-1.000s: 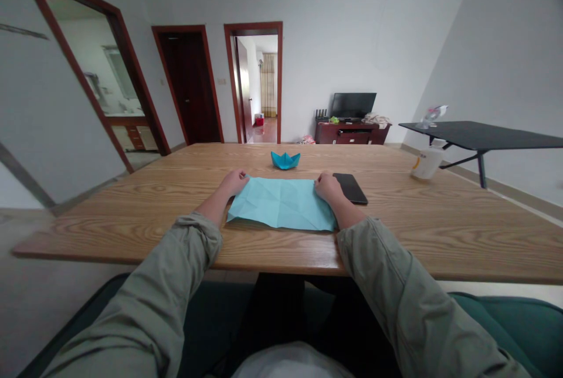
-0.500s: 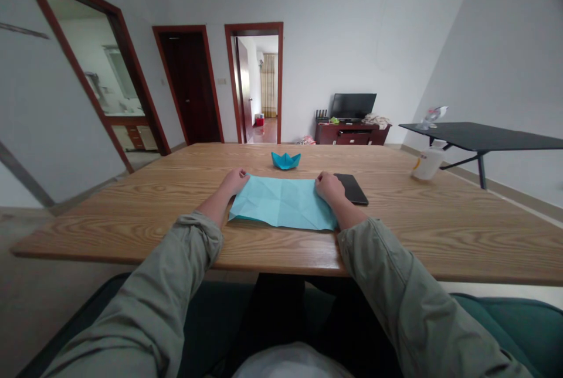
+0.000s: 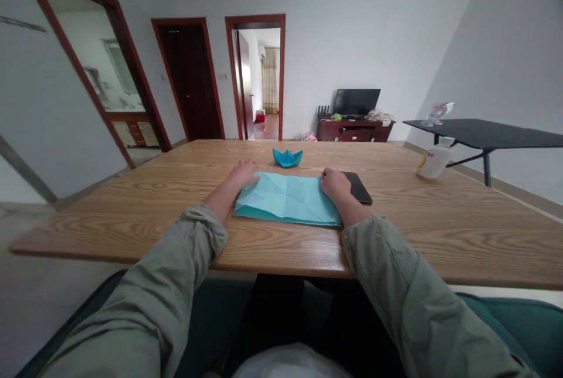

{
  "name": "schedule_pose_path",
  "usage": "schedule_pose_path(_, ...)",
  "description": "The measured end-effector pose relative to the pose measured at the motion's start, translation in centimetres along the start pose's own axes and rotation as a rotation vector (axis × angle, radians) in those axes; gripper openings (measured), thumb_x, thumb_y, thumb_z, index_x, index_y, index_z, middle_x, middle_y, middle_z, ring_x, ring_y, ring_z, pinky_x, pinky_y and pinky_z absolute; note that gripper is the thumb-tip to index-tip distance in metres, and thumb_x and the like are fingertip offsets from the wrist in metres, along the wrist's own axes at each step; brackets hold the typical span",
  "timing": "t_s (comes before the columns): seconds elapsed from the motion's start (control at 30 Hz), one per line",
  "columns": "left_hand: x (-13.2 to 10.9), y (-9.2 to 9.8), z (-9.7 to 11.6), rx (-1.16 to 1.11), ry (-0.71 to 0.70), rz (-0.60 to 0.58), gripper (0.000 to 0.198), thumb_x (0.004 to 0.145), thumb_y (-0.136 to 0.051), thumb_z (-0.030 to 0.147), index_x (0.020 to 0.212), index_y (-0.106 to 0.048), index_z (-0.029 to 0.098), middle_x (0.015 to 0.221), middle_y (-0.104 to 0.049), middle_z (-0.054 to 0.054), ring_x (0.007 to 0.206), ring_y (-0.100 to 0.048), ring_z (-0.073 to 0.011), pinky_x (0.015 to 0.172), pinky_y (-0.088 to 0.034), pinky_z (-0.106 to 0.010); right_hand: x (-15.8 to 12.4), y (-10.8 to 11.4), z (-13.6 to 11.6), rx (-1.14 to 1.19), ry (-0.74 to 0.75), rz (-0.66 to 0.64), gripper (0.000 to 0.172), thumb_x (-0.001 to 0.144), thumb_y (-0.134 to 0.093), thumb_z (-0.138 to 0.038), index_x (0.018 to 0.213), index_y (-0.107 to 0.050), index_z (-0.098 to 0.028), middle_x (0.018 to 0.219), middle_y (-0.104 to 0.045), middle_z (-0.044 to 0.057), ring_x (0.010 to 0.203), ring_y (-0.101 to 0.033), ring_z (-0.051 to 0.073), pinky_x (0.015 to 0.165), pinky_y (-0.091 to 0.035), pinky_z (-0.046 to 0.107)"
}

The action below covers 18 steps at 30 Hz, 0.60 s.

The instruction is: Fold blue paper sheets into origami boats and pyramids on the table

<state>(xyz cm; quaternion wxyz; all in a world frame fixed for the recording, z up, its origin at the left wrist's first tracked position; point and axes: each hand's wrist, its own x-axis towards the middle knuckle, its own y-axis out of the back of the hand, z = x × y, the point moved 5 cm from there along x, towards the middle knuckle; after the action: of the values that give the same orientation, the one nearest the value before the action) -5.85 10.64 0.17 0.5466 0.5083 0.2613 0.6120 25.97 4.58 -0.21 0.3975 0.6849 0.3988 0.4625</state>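
A light blue sheet of paper [image 3: 288,199], folded over with crease lines across it, lies on the wooden table in front of me. At its upper left corner is my left hand [image 3: 243,174], fingers stretched out and thumb by the edge. My right hand [image 3: 335,183] has its fingers closed on the upper right edge of the sheet. Just beyond the paper stands a darker blue paper boat [image 3: 287,158]. Partly behind my right hand lies a black flat tablet-like object [image 3: 358,187].
The wooden table [image 3: 132,208] spreads wide to both sides. Toward its right side stands a translucent white plastic jug [image 3: 434,161]. Behind that is a black folding table [image 3: 488,132] with a clear plastic item. A TV [image 3: 357,101] on a cabinet stands at the far wall.
My left hand has let go of the paper's upper left corner and its fingers have spread forward. My right hand stays on the right edge. The view has shifted slightly.
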Motion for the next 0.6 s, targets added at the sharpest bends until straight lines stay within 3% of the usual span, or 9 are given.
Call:
schedule_pose_path(0.07,-0.3,0.0,3.9,0.014,-0.096,-0.085,0.073,0.067,-0.068,0.045,0.133,-0.048,0.023,0.143,-0.042,-0.017,0.130,-0.038,-0.0391,0.104,-0.030,-0.048,0.0,-0.1,0.1,0.001,0.004,-0.019,0.029,0.087,-0.048,-0.026,0.110,-0.064,-0.020,0.109,-0.066,0.015,0.102,-0.060,0.029,0.081,-0.045,0.036)
schedule_pose_path(0.17,-1.3,-1.6,9.8,-0.011,-0.212,-0.306,0.077,0.063,-0.070,0.056,0.132,-0.051,0.027,0.145,-0.041,-0.015,0.133,-0.032,-0.0430,0.108,-0.020,-0.057,-0.2,-0.3,0.0,0.015,0.009,-0.046,0.036,0.085,-0.050,-0.025,0.120,-0.059,-0.021,0.113,-0.064,0.015,0.105,-0.058,0.029,0.082,-0.045,0.036)
schedule_pose_path(0.23,-2.3,-3.3,11.8,-0.009,-0.196,-0.400,0.082,0.061,-0.068,0.064,0.133,-0.051,0.028,0.152,-0.030,-0.014,0.139,-0.019,-0.0456,0.108,-0.011,-0.063,-0.3,-0.3,-0.3,0.024,0.027,-0.024,0.045,0.084,-0.052,-0.027,0.129,-0.052,-0.021,0.117,-0.062,0.016,0.107,-0.057,0.030,0.083,-0.045,0.037)
schedule_pose_path(0.33,-3.7,-5.8,12.0,-0.012,-0.096,-0.497,0.095,0.062,-0.060,0.074,0.143,-0.039,0.030,0.158,-0.015,-0.013,0.142,-0.002,-0.0461,0.107,-0.002,-0.068,-0.6,0.1,-0.5,0.024,0.051,0.017,0.055,0.084,-0.054,-0.033,0.136,-0.044,-0.020,0.122,-0.058,0.016,0.111,-0.053,0.032,0.087,-0.043,0.040)
schedule_pose_path(0.47,-4.5,-7.1,11.2,-0.012,-0.082,-0.467,0.098,0.067,-0.046,0.081,0.149,-0.029,0.030,0.159,-0.009,-0.011,0.143,0.003,-0.0443,0.107,0.004,-0.067,-1.1,1.7,-1.4,0.000,0.065,0.047,0.049,0.084,-0.055,-0.037,0.130,-0.050,-0.020,0.126,-0.054,0.016,0.117,-0.048,0.033,0.094,-0.039,0.044)
schedule_pose_path(0.53,-4.6,-7.2,11.2,0.025,-0.084,-0.455,0.097,0.069,-0.042,0.081,0.150,-0.025,0.030,0.159,-0.009,-0.011,0.143,0.002,-0.0442,0.107,0.004,-0.068,-1.4,3.1,-3.3,0.018,0.114,0.094,0.044,0.086,-0.053,-0.036,0.126,-0.054,-0.019,0.129,-0.053,0.016,0.118,-0.047,0.032,0.097,-0.036,0.043)
schedule_pose_path(0.6,-4.6,-7.2,11.4,0.104,-0.082,-0.464,0.089,0.075,-0.041,0.077,0.150,-0.023,0.032,0.159,-0.010,-0.009,0.143,-0.001,-0.0428,0.108,-0.001,-0.068,-1.8,4.1,-6.8,0.078,0.215,0.127,0.042,0.088,-0.049,-0.036,0.125,-0.055,-0.017,0.128,-0.054,0.015,0.120,-0.048,0.029,0.100,-0.034,0.039)
